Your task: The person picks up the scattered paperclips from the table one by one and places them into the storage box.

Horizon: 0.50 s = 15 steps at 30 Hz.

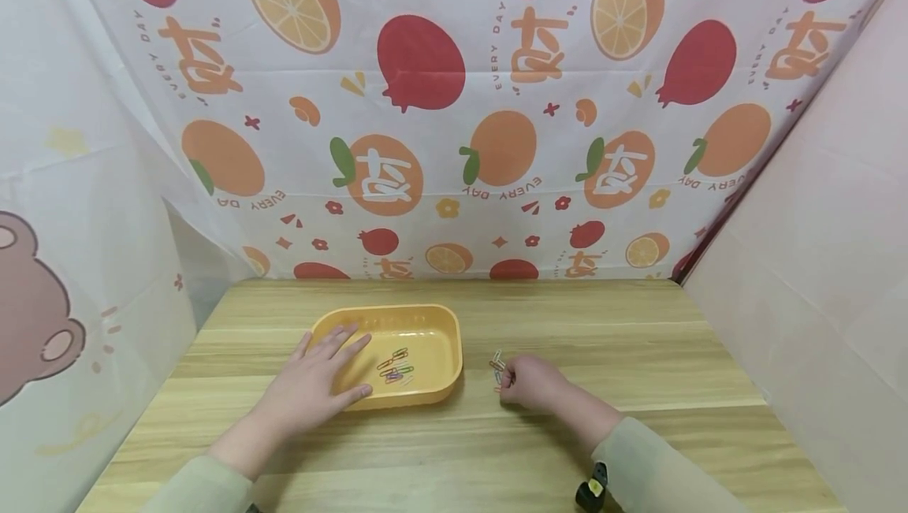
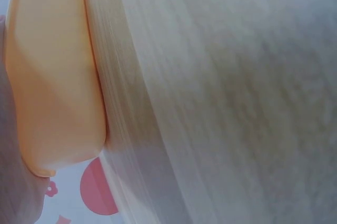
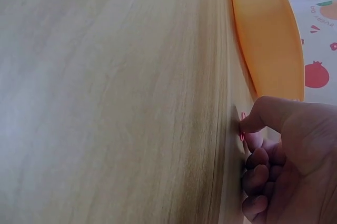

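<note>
My left hand (image 1: 312,383) rests on the left side of a shallow yellow plastic tray (image 1: 454,316), fingers spread over its rim. Inside the tray lies a small heap of colored paper clips (image 1: 395,369). To the right of the tray, my right hand (image 1: 532,383) is down at the table with its fingers curled. In the right wrist view, the thumb and index finger pinch a red paper clip (image 3: 243,116) close to the tabletop. A few more loose paper clips (image 1: 497,359) lie just beyond those fingertips, partly hidden by the hand.
The wooden table (image 1: 440,458) runs back to a hanging fruit-print cloth (image 1: 440,150). White cloth walls (image 1: 801,245) close in both sides. A black strap device (image 1: 591,489) sits at the right sleeve.
</note>
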Available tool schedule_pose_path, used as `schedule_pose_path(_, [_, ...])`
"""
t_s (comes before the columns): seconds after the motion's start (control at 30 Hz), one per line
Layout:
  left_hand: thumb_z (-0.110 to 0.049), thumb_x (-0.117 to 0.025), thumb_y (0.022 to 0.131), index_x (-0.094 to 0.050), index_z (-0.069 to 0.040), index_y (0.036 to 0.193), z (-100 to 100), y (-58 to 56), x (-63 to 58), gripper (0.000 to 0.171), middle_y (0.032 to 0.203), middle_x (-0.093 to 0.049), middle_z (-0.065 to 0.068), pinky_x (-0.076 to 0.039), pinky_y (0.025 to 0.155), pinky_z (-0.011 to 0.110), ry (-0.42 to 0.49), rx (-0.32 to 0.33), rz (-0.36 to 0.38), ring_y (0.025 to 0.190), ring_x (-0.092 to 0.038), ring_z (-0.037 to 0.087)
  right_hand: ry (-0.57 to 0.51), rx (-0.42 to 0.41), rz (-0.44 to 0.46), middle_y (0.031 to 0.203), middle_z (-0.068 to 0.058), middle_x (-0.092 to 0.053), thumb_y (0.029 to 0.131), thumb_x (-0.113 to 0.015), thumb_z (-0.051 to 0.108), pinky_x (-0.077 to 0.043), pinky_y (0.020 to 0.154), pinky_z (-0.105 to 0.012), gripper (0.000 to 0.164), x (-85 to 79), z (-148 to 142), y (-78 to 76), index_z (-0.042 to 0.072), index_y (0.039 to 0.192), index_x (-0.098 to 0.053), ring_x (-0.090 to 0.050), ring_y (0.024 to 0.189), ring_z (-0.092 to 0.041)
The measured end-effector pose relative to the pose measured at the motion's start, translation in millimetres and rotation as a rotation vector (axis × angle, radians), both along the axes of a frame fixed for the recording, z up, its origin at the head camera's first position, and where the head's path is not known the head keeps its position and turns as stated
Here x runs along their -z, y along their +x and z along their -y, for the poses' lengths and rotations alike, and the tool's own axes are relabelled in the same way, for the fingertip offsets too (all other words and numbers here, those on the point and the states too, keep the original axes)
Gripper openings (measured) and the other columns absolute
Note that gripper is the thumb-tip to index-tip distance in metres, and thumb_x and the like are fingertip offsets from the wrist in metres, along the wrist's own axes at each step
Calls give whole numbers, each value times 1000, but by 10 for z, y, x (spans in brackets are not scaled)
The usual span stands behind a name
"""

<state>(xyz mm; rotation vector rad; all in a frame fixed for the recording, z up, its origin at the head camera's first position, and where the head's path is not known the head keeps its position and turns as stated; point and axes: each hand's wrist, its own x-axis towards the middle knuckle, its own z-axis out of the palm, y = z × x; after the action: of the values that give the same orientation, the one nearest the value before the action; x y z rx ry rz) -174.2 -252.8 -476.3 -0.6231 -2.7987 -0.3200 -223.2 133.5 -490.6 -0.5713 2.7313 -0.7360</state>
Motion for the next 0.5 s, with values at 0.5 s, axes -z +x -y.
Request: schedule_pose_path(0.5, [-60,-64,88,-42,-20,152,-8,-4,0,78,157,-36,13,1,120,56,-1,-3,-1,145,-29,37,-10,-56,-65,69,10,-55,82,-73,18,-43,55,-24,19,51,-69,0,20,70,-59,-48,60,-7])
